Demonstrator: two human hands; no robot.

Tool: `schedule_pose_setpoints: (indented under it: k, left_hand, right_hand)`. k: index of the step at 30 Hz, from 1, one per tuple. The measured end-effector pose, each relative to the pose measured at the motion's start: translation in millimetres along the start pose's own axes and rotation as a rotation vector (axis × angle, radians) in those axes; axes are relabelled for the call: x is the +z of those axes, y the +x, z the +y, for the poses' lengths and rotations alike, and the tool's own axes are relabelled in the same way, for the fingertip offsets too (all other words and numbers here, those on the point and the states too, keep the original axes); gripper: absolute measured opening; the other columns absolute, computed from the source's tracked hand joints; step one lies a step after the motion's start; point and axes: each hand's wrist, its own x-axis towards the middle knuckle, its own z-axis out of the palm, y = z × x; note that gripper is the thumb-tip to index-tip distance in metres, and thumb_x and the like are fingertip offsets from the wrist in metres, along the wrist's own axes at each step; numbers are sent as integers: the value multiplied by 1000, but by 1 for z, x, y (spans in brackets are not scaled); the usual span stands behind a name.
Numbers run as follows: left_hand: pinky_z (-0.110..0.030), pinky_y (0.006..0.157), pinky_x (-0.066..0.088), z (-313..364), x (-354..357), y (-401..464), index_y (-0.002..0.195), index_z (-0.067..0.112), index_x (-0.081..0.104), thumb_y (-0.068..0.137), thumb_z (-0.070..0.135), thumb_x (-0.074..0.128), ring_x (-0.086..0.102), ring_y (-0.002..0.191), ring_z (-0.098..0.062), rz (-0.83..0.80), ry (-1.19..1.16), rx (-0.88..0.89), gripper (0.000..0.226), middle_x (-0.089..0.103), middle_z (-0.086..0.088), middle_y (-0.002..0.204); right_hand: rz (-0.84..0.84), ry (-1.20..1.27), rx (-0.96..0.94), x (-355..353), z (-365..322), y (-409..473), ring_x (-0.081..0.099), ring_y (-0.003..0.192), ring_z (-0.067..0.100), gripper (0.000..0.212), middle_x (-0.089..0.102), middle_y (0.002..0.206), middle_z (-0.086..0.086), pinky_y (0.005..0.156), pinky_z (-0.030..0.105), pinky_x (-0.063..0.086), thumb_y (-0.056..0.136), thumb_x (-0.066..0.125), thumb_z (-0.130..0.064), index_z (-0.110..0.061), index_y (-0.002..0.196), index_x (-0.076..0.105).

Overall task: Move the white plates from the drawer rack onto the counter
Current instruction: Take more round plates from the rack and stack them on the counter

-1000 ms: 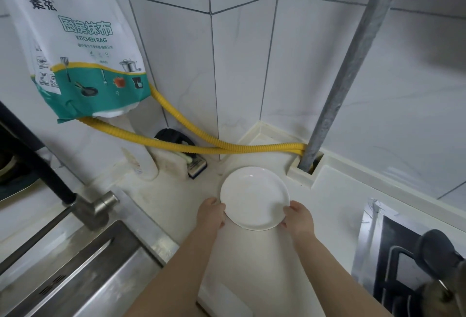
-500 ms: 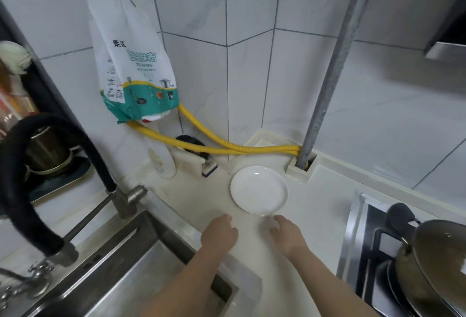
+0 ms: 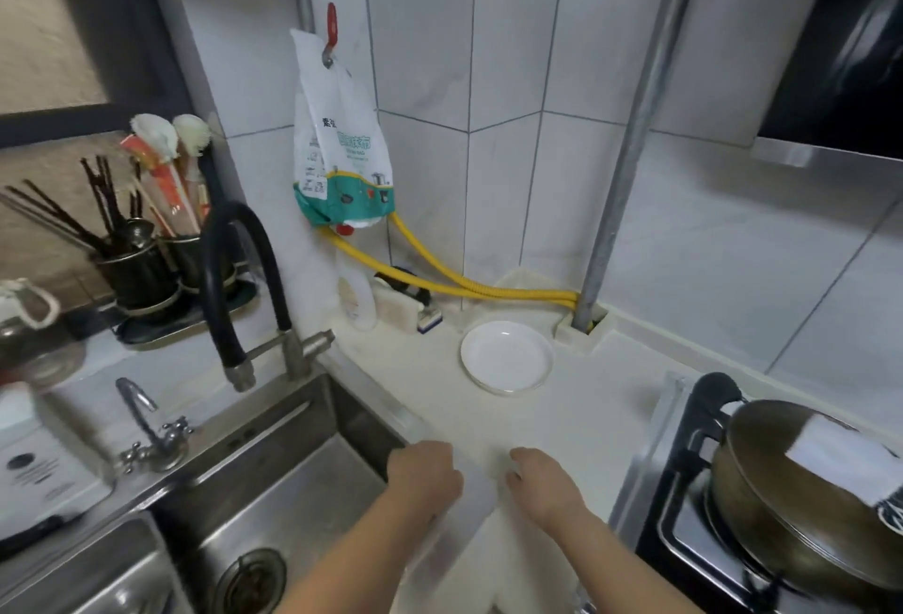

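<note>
One round white plate (image 3: pixel 506 360) lies flat on the cream counter (image 3: pixel 576 423) near the back corner, beside the grey pipe. My left hand (image 3: pixel 426 472) hovers over the counter's front edge by the sink, fingers curled loosely, holding nothing. My right hand (image 3: pixel 543 481) is a little to its right, also empty with loosely bent fingers. Both hands are well in front of the plate and apart from it. The drawer rack is out of view.
A steel sink (image 3: pixel 273 491) with a black faucet (image 3: pixel 244 286) lies left. A gas stove with a lidded pot (image 3: pixel 801 491) stands right. A yellow hose (image 3: pixel 469 286), a white bottle (image 3: pixel 356 295) and a hanging rag bag (image 3: pixel 342 149) crowd the back corner.
Both hands let go of the plate and drew back toward me. The plate stays on the counter. The view has pulled back and up.
</note>
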Motion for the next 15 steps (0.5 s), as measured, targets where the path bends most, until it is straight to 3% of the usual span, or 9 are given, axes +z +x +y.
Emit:
schedule_pose_setpoints:
  k: [2,4,6,9,15]
  left_hand:
    - [-36,95,43,4,3,-16,121,15,58,93,32,36,58,116,-27,19,26,-27,39,61,-7,128]
    - [-36,92,45,4,7,-33,115,15,61,93,34,37,61,112,-28,46,26,-44,37,64,-7,122]
    - [-35,94,45,14,18,-66,116,17,61,93,34,38,59,116,-28,64,36,-88,36,63,-6,125]
    - [-35,97,43,26,38,-103,120,15,59,93,36,39,57,121,-28,55,75,-128,39,60,-8,129]
    - [-34,99,41,47,87,-182,121,16,60,92,39,40,56,122,-27,45,38,-184,43,61,-8,130]
  right_hand:
    - [2,-47,-44,5,8,-10,55,112,29,8,59,118,13,89,34,45,91,39,-21,-16,86,42]
    - [1,-73,-81,10,15,-23,56,111,29,10,59,117,12,88,34,45,91,38,-22,-15,87,44]
    - [-14,-106,-134,11,29,-53,56,111,29,18,59,113,10,89,35,46,92,37,-23,-13,90,52]
    - [-28,-138,-206,19,45,-86,58,105,30,18,52,95,7,77,33,42,92,35,-22,-15,77,42]
    - [-50,-169,-291,47,66,-139,59,106,31,19,63,111,14,87,36,46,90,40,-24,-11,91,54]
